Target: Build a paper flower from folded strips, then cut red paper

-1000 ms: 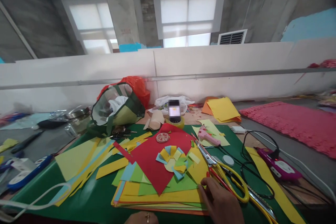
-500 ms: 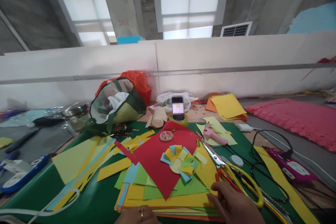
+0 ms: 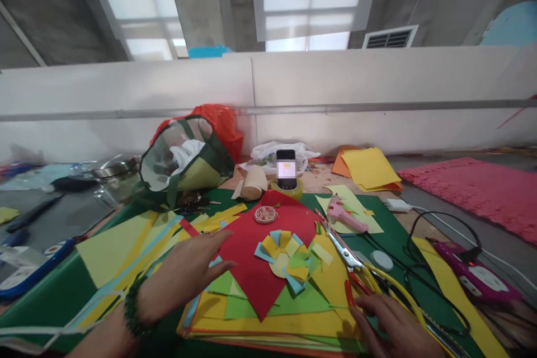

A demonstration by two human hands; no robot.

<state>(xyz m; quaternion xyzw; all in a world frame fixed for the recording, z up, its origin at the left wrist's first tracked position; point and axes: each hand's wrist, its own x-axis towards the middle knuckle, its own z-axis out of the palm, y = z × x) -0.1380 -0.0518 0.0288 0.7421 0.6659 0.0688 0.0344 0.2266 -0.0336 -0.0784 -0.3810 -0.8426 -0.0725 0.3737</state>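
1. Change: the left hand (image 3: 188, 269), a second ago only knuckles at the near edge, has come forward over the stack of coloured paper sheets (image 3: 268, 321). Its fingertips now reach the left corner of the red diamond-laid paper sheet (image 3: 247, 260), so the stack has a hand on each side.
2. Left hand pose: palm down, fingers straight, unclenched, grasping nothing. Whether it presses the paper or hovers cannot be told.
3. Right hand (image 3: 394, 327): near-right of the red sheet, fingers laid flat on the stack, nothing gripped, barely shifted.
4. The folded-strip paper flower in blue, yellow and green (image 3: 289, 257) lies on the red sheet's right part, untouched.
5. The yellow-handled scissors (image 3: 380, 282) lie just right of the red sheet, beside the right fingers. The pink glue gun (image 3: 342, 215) lies beyond its right corner.
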